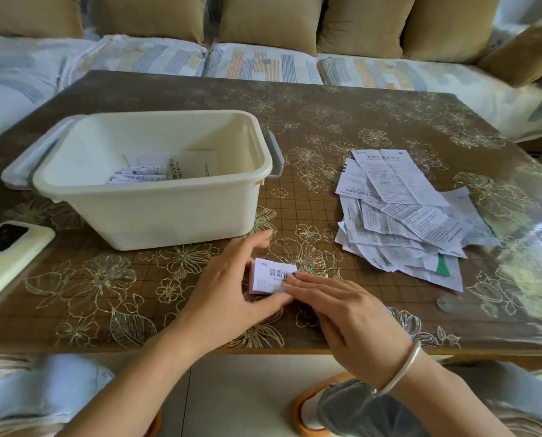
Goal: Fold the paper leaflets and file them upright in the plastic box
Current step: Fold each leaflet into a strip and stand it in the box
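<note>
A small folded leaflet (271,275) lies on the table near the front edge. My left hand (231,285) holds it between thumb and curled fingers at its left side. My right hand (342,313) lies flat, its straight fingertips pressing on the leaflet's right part. Behind them stands a cream plastic box (156,200) with grey handles, and several folded leaflets (140,175) sit in its bottom. A loose pile of unfolded leaflets (402,212) spreads on the table to the right.
A phone in a pale case (7,250) lies at the table's left edge. The table (342,121) has a brown floral cover under clear plastic. A sofa with tan cushions (263,23) runs behind it. My knees show below the front edge.
</note>
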The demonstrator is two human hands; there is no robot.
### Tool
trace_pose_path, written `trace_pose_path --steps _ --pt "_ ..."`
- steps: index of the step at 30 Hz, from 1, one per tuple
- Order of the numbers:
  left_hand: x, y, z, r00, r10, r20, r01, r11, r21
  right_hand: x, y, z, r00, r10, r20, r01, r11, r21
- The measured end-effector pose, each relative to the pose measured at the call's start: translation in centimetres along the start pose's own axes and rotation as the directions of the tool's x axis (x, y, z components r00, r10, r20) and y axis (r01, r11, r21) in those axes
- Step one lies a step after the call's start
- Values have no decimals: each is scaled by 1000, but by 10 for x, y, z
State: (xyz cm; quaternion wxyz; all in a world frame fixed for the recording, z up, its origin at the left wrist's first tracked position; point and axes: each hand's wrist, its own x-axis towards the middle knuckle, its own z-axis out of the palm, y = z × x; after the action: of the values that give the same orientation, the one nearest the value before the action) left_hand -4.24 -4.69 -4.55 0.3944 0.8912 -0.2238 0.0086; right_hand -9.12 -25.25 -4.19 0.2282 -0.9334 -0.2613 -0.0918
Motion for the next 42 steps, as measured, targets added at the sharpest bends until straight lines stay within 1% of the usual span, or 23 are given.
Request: trace_pose_path --steps 3,5,7,10,13,15,17,20,22,24,26,29,32,34,35,37,38,40,41,42 --pt "-1 -5 -8 995 29 -95 -30 1000 -1 3 0 -5 999 -25 42 28 998 -65" --pt "-2 -9 -13 987 59 -149 -51 997 57 6 -1 -8 998 -23 64 29 995 -91" --pt "-2 -12 -15 986 70 -154 -50 991 127 9 -1 -10 997 -27 71 35 993 -113" --pt "1 -8 -16 991 8 -133 17 983 185 14 -2 -12 999 -15 40 20 994 -112" --pt "5 2 -17 996 -33 -79 53 963 264 29 -2 -13 998 64 -17 -65 997 -50" --pt "9 8 -19 998 -53 -27 58 951 302 45 -1 -16 990 141 3 -141 990 1" --pt "17 12 -22 994 -98 45 78 942 326 61 2 -19 978 187 97 -187 982 -7" --pt "31 17 -29 966 -199 164 140 938 316 81 1 -21 934 236 268 -205 969 -138" --pt "37 20 -32 947 -236 219 159 935 318 88 -2 -20 910 243 336 -183 963 -200" --pt "37 24 -32 947 -223 229 140 933 331 91 -4 -21 902 226 367 -155 965 -213" --pt "32 27 -36 959 -202 198 137 944 300 92 -7 -27 915 193 354 -132 973 -189" --pt "26 38 -59 970 -211 122 189 967 172 94 -17 -47 941 152 302 -127 987 -101" --pt "25 54 -105 985 -160 65 154 984 88 113 -40 -77 972 76 223 -66 997 -49" --pt "27 62 -136 992 -121 38 120 993 9 132 -56 -96 980 39 196 -40 999 0" --pt "27 64 -151 995 -102 3 102 994 -35 142 -64 -104 982 27 189 -37 998 46" --pt "31 61 -182 990 -76 -119 66 994 -84 167 -73 -113 985 15 170 -40 989 143" --pt "34 56 -195 980 -66 -187 53 996 -69 178 -75 -114 988 16 151 -42 985 170" --pt "44 35 -213 953 -65 -294 79 996 36 204 -74 -108 993 25 111 -38 993 112" --pt "51 22 -219 947 -81 -312 119 987 105 218 -73 -101 994 36 101 -40 998 43" --pt "57 10 -219 951 -100 -293 157 971 180 230 -71 -92 993 48 110 -45 999 -30"
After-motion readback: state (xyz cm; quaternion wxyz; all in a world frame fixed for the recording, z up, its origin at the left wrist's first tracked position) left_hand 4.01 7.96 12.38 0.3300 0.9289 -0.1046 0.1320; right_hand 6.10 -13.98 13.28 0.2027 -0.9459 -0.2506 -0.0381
